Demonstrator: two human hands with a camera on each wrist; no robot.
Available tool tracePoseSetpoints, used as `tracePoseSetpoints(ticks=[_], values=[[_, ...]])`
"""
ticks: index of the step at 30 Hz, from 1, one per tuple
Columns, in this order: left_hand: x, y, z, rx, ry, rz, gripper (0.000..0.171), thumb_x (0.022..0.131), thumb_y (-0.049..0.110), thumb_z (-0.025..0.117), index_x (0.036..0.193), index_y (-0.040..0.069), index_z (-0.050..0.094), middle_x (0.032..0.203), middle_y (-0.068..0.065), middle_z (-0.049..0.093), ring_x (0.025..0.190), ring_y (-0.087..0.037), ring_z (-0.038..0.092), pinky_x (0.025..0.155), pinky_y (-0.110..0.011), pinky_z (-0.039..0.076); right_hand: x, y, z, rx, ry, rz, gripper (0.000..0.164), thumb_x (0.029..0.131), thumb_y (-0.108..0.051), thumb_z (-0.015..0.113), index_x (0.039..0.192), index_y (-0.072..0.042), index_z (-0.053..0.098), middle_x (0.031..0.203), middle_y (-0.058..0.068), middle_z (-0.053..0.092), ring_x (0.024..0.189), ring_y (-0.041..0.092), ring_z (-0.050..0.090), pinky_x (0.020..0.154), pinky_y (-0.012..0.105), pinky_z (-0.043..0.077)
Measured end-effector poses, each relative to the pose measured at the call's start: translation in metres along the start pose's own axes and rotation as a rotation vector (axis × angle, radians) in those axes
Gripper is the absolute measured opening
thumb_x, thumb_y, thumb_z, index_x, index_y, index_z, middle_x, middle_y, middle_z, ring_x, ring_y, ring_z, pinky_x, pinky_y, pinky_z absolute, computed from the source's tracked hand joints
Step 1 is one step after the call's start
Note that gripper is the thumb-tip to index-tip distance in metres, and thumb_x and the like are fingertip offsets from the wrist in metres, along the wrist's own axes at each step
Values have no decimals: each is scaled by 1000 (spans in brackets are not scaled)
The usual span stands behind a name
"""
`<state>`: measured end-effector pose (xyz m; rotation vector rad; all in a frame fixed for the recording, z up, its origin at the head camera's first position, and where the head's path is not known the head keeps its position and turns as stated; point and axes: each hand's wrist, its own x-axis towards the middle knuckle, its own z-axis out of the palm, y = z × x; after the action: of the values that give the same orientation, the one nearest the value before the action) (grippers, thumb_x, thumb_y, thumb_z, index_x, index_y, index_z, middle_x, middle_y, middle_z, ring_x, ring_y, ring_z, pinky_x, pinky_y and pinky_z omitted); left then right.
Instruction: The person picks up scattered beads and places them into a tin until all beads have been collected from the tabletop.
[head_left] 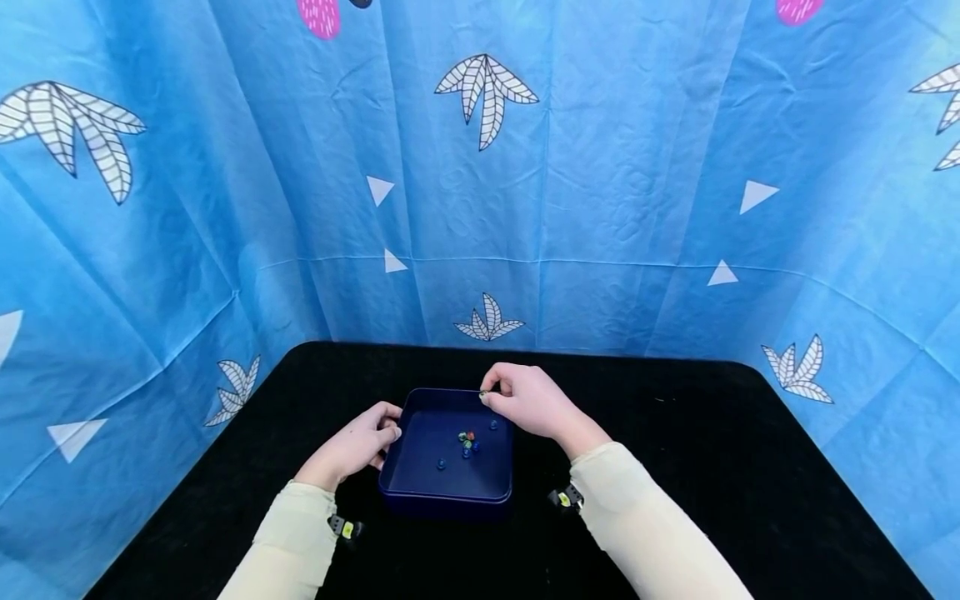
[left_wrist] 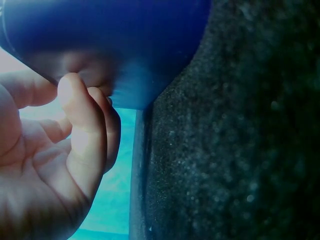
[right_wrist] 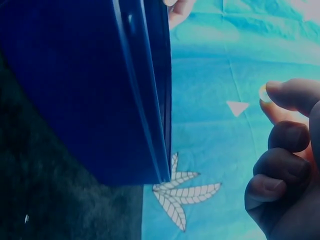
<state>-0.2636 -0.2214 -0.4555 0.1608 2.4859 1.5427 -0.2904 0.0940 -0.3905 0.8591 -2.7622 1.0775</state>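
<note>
A dark blue square box [head_left: 420, 483] stands on the black table, its top facing up. Inside, several small glass marbles [head_left: 467, 453] lie on its floor, most in a cluster right of the middle, in blue, green and orange-red. My left hand [head_left: 358, 442] holds the box by its left wall, thumb at the rim and fingers bent against the outside, as the left wrist view shows. Over the box's far right corner, my right hand [head_left: 528, 400] pinches a small shiny marble [right_wrist: 264, 94] between thumb and forefinger, with the other fingers curled in.
A black cloth covers the table [head_left: 675, 467] around the box. Blue curtains [head_left: 600, 167] with leaf and triangle prints hang behind it and on both sides. Each sleeve carries a small strapped device, such as the right wrist one [head_left: 566, 497].
</note>
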Motion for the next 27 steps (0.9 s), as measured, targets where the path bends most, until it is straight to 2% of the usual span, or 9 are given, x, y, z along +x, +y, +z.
tracePoseSetpoints(ticks=[7,21,27], values=[[0,-1,0,16,-1,2,33,105,10,48,137,1,48,104,-17,55,86,-31,58,65,-41,55,9,-6,10,13,-9,17,4,94,-32,68,97,-30,66,63,-3,50,51,14,46,55,33,44],[2,-3,-1,7,-5,12,35,104,8,48,138,-2,46,105,-19,56,85,-31,59,65,-42,56,21,-11,20,-15,-10,-8,5,94,-33,67,97,-29,66,64,-5,53,52,13,49,56,31,45],[2,-3,0,5,-8,13,34,105,8,48,138,-2,47,105,-18,57,84,-31,60,65,-42,56,21,-8,22,-36,-39,13,14,95,-32,65,107,-25,68,66,-4,55,53,14,51,57,31,45]])
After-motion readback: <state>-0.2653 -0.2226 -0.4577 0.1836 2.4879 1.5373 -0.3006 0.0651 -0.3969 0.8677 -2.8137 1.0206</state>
